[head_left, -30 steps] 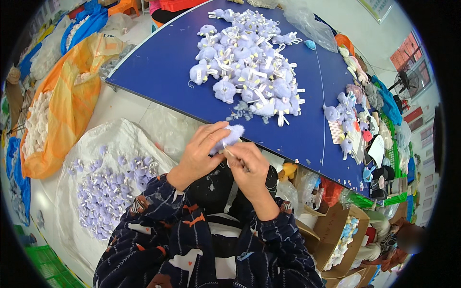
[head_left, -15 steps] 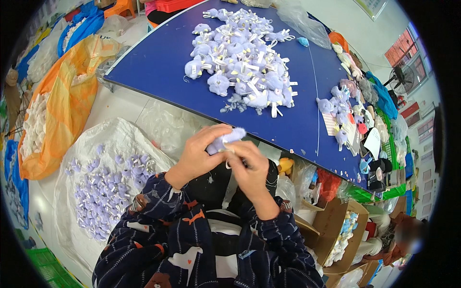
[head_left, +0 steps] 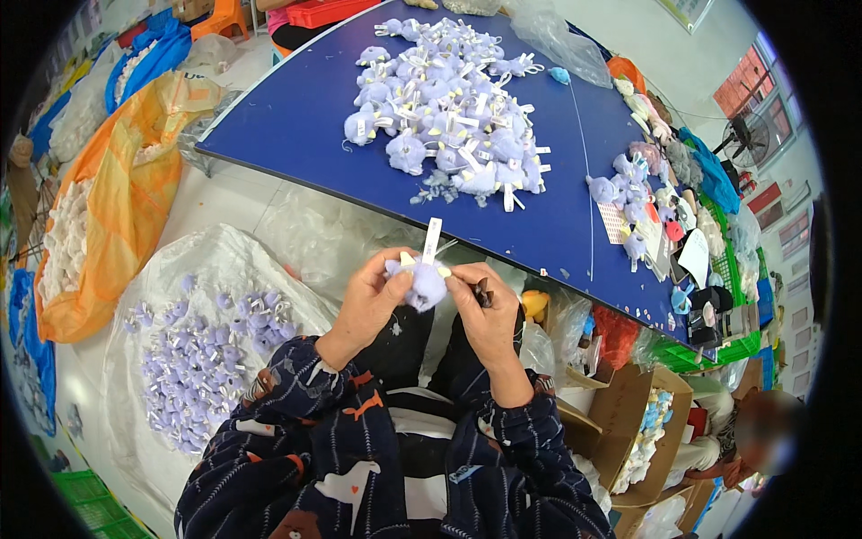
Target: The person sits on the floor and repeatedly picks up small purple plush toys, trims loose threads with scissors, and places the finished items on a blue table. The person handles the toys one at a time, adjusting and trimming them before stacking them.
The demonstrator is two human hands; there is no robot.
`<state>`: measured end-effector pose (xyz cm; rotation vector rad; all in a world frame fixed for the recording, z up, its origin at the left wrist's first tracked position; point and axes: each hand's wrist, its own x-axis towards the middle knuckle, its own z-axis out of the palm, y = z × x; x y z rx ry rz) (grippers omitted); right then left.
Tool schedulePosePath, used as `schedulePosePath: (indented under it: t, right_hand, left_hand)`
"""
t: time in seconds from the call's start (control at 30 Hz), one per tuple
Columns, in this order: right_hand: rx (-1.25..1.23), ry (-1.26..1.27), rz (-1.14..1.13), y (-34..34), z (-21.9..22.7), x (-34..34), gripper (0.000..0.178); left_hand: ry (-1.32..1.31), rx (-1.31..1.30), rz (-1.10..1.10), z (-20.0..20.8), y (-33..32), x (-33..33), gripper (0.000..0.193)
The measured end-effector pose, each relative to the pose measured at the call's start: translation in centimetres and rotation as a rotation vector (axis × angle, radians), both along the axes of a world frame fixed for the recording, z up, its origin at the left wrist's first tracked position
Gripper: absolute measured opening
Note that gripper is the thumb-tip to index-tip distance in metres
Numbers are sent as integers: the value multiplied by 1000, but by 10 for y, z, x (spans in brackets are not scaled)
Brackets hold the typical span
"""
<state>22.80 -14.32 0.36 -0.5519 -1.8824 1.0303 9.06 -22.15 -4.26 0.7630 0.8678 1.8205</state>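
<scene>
A small lilac plush toy [head_left: 426,287] with pale yellow bits and a white ribbon tag [head_left: 432,241] standing up from it is held between both hands, above my lap. My left hand [head_left: 364,296] is closed on its left side, thumb on the front. The thumb and forefinger of my right hand [head_left: 489,328] pinch its right edge. Tucked in the right fingers is a small dark tool [head_left: 483,292], mostly hidden, so its kind is unclear. Ahead of my hands, a heap of similar lilac plush toys [head_left: 440,99] covers part of the blue table [head_left: 287,117].
At my left, a white sack [head_left: 126,377] on the floor bears many lilac toys. Beyond it stands an orange bag [head_left: 117,207] of white pieces. Cardboard boxes [head_left: 660,449] and a seated person [head_left: 727,431] are at the right. A plastic bag [head_left: 566,45] lies on the table's far side.
The toy has been turned, so its yellow bits and upright tag now show. Both hands have come slightly lower and nearer to me, and the right hand has moved a little apart from the left.
</scene>
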Motion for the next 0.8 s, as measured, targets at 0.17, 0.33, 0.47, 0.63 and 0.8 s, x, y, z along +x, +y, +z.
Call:
schedulePosePath:
  t: [0.17,0.33,0.47,0.63,0.8]
  right_hand:
    - [-135,-11,-17,-7,-4,-1,16]
    - [-192,-59,70,-9,-8,2,29]
    - [-128,-208,84,-15,11,3,34]
    - [-95,-244,166,-15,12,5,35]
    - [-94,-269,197,-13,9,6,32]
  left_hand:
    - [166,16,-13,5,-10,5,37]
    - [185,7,-33,6,-13,3,38]
    - [-184,92,-162,4,-18,7,38]
    - [-157,109,-203,-1,-19,4,40]
    - [-154,71,-225,-8,-18,2,40]
